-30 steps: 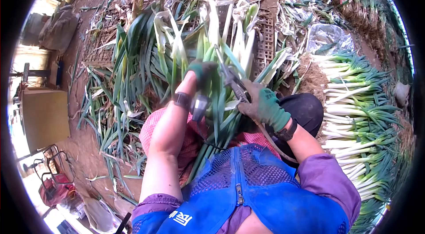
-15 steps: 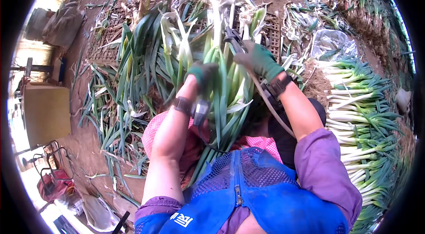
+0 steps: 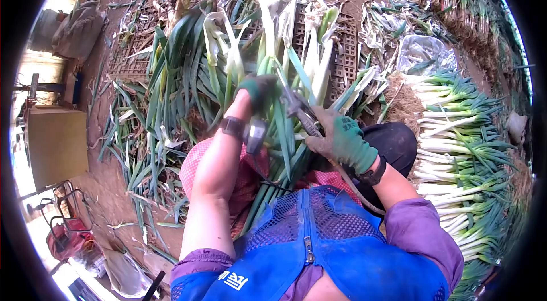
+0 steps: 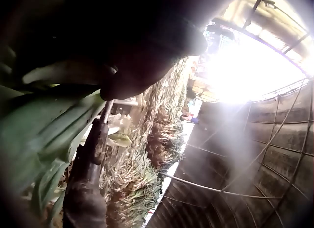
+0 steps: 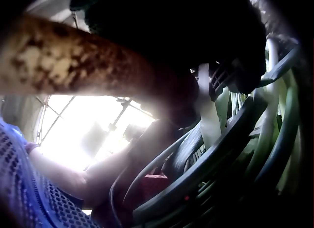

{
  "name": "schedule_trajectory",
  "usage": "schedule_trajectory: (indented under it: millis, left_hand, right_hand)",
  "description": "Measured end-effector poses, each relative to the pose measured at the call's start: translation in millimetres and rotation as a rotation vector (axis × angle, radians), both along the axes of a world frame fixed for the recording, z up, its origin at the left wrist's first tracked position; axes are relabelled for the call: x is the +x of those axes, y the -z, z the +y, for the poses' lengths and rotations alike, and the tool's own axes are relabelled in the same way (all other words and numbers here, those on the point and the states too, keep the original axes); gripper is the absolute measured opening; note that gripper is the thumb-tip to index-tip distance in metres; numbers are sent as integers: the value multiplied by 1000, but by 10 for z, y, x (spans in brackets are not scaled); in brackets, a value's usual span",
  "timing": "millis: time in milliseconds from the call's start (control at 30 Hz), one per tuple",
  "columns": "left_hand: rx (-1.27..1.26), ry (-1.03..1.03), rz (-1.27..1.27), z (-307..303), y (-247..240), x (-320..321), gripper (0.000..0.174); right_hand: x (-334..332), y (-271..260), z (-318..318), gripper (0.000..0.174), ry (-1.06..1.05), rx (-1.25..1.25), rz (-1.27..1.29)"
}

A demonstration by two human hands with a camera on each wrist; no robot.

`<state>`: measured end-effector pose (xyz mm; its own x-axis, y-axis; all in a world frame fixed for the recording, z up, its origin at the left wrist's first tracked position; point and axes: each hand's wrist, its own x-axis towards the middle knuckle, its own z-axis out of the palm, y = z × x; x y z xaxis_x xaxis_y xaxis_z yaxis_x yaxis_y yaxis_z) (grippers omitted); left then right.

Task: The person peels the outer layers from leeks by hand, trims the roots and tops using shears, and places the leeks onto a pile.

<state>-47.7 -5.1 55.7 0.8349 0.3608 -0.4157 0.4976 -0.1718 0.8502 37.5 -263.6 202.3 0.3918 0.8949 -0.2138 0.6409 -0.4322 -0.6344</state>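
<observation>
My left hand, in a green-and-dark glove, grips a bunch of long green onions. Their white ends point away from me and the leaves run back toward my lap. A gloved right hand holds a blow gun with a thin metal nozzle, aimed at the stalks just beside the left hand. From the gun a hose trails back past my knee. In the left wrist view the gun shows close up, near dark, shadowed fingers. The right wrist view shows the mottled hose beside the shadowed hand.
Unpeeled onions lie heaped at left. Peeled white onions are stacked in a row at right, below a clear plastic bag. A brown lattice crate sits ahead, amid scattered husks. A tan box stands far left.
My right hand went forward along the stalks with the blow gun, then came back toward my body. The left hand keeps its grip on the onions, whose white ends now lean farther left.
</observation>
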Motion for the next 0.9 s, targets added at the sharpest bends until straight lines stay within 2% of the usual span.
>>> schedule_trajectory:
  millis: [33, 100, 167, 267, 367, 467, 567, 600, 667, 700, 733, 767, 800, 867, 900]
  left_hand:
    - [-73, -52, 52, -30, -98, 15, 14]
    - [152, 48, -39, -39, -219, -3, 5]
    - [746, 366, -328, -29, -236, -28, 17]
    - [234, 130, -171, -36, -151, -28, 17]
    - [-29, -41, -233, -26, 139, -73, 19]
    - [-167, -50, -309, -71, 161, -104, 25]
    - [-63, 84, -445, -159, 40, -110, 27]
    - [-13, 137, -451, -206, -48, -122, 28]
    - [79, 251, -313, -305, -665, -108, 29]
    - [-525, -51, -84, -387, -831, -79, 28]
    - [-487, -26, -109, -413, -986, -90, 29]
    - [-454, -73, 37, -404, -1062, -58, 29]
    - [-420, -122, 183, -383, -1095, -44, 30]
    - [104, 77, -214, -208, -410, -179, 33]
    - [-114, -40, -196, -65, -80, -127, 33]
  right_hand:
    - [-1, -29, 9, 71, 3, -30, 21]
    - [4, 102, -13, 72, -3, 21, -27]
    - [-7, 88, -4, 72, -3, 28, -25]
    - [62, 22, 44, 73, 37, -5, 30]
    - [336, -132, 96, 72, 152, -34, 43]
    - [888, 800, -79, 66, 316, -20, -925]
    - [1049, 382, 275, 61, 188, 211, -660]
    - [1014, 274, 407, 58, 222, 204, -329]
    - [884, 137, 728, 52, 275, 183, 333]
    - [831, 197, 901, 46, 353, 75, 604]
    - [831, 330, 1040, 40, 425, -38, 875]
    - [928, 568, 1128, 27, -115, 28, 190]
    - [924, 763, 1204, 18, -215, 99, -35]
    - [970, 1009, 1275, 14, -288, 357, -430]
    - [941, 888, 1287, 13, -249, 311, -469]
